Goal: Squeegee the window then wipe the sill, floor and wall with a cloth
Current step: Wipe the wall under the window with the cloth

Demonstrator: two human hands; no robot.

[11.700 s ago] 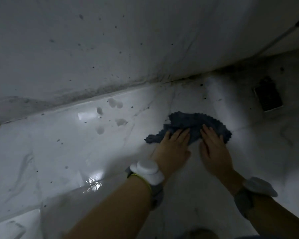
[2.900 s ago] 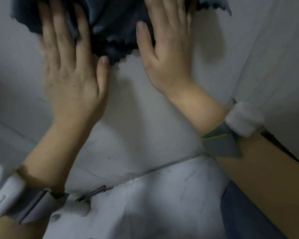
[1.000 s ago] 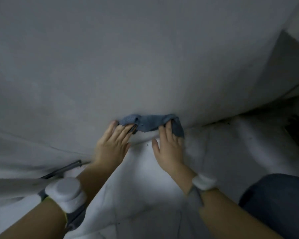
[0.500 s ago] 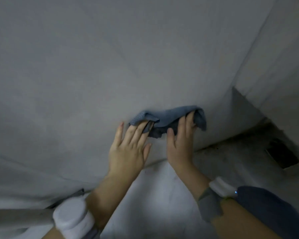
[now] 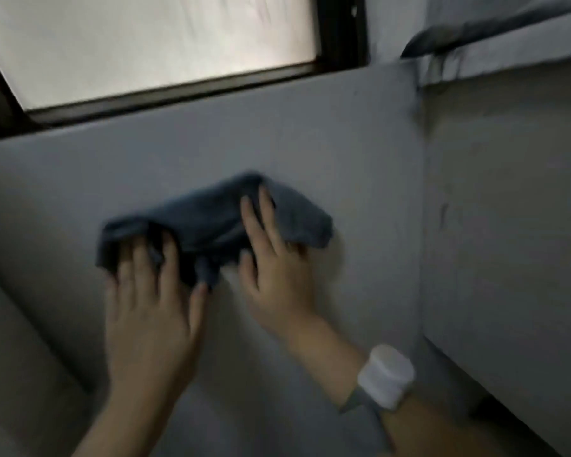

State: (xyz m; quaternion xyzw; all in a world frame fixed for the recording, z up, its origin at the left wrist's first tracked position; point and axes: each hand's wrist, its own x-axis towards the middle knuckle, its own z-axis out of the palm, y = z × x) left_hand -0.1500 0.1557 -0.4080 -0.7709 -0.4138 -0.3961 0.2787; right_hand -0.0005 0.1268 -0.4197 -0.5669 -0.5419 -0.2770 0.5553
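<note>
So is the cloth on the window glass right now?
No, the left hand and right hand press the cloth against the wall below the window.

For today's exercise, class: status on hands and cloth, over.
Left hand, right hand flat, pressing cloth. Cloth on wall under window. Nothing blocking.

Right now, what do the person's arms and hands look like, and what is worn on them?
The left hand and right hand are bare, without gloves; the forearms show no sleeves. The right wrist carries a round white device on a grey strap. No band shows on the visible part of the left arm.
</note>
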